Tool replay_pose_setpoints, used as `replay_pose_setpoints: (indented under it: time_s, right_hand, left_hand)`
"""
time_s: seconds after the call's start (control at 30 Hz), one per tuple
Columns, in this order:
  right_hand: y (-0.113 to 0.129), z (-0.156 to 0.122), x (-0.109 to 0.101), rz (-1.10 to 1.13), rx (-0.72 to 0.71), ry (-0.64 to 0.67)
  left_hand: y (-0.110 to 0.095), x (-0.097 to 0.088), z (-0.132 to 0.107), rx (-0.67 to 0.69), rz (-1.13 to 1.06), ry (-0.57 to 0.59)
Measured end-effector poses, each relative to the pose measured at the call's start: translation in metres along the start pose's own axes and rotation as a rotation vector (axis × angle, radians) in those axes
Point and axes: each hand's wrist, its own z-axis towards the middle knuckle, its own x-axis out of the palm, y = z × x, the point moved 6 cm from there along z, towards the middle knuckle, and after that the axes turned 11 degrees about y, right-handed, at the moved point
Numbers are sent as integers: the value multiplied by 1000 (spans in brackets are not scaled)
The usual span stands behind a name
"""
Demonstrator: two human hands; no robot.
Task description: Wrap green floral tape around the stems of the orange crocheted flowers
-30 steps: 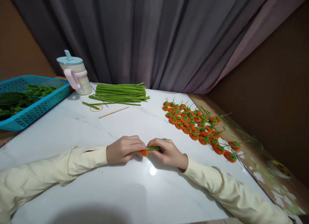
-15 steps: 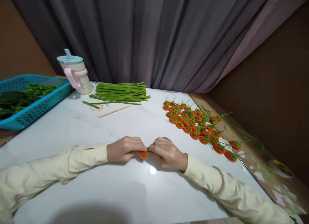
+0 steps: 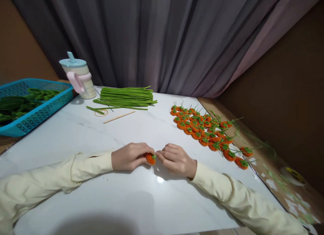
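Clearly, from my end, the white marbled surface point(image 3: 121, 191) carries several things beyond the hands. At its far left I see a tumbler point(image 3: 84, 71) with a pale-blue lid and pink handle; the pattern on its lower body is too small for me to make out. A blue plastic basket point(image 3: 52, 110) of green pieces sits at the left edge. Green chenille stems point(image 3: 126, 97) lie bundled near the gray curtain point(image 3: 152, 36), with a thin wooden stick point(image 3: 119, 117) just in front. Small orange pumpkins point(image 3: 194, 124) crowd the right side.

My left hand point(image 3: 133, 156) pinches one orange chenille pumpkin point(image 3: 151, 159) between thumb and fingers, which partly block my view of it. My right hand point(image 3: 177, 160) has its fingers curled beside the pumpkin's green top; I cannot tell whether they touch or grip anything.
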Motion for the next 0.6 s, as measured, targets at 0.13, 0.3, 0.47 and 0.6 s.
replay_pose_setpoints:
  time_s: [0.13, 0.3, 0.47, 0.6]
  right_hand:
    - [-1, 1, -1, 42, 21, -18]
    - [-6, 0, 3, 182, 133, -14]
    - [-26, -3, 12, 661, 478, 24]
    - [-36, -9, 28, 1226, 752, 57]
  left_hand:
    - [-8, -1, -2, 163, 159, -14]
    - [-10, 0, -3, 191, 245, -23]
    - [-7, -2, -3, 127, 221, -75]
    - [-3, -6, -4, 68, 272, -131]
